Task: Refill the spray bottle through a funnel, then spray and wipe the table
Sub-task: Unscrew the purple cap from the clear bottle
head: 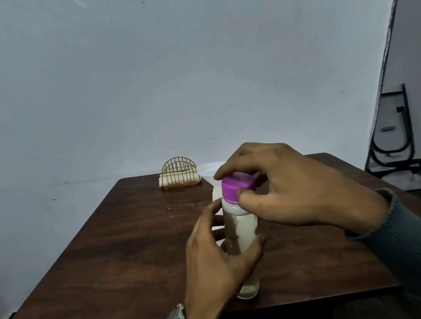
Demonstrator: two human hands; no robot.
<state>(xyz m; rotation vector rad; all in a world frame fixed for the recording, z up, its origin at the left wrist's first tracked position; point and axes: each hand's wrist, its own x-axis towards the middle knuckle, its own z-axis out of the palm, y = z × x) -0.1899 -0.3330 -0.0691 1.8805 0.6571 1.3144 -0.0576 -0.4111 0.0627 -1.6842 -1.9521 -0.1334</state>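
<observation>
A clear bottle (243, 229) with a purple cap (236, 186) stands upright near the front middle of the dark wooden table (114, 255). My left hand (219, 261) wraps around the bottle's body. My right hand (287, 188) grips the purple cap from above with thumb and fingers. Just behind the bottle a white funnel (207, 170) pokes out, and whatever it rests in is mostly hidden by the bottle and my right hand.
A gold wire napkin holder (180, 176) with white napkins stands at the table's far edge. The grey wall rises right behind the table. A black folding frame (404, 146) leans on the floor at the right.
</observation>
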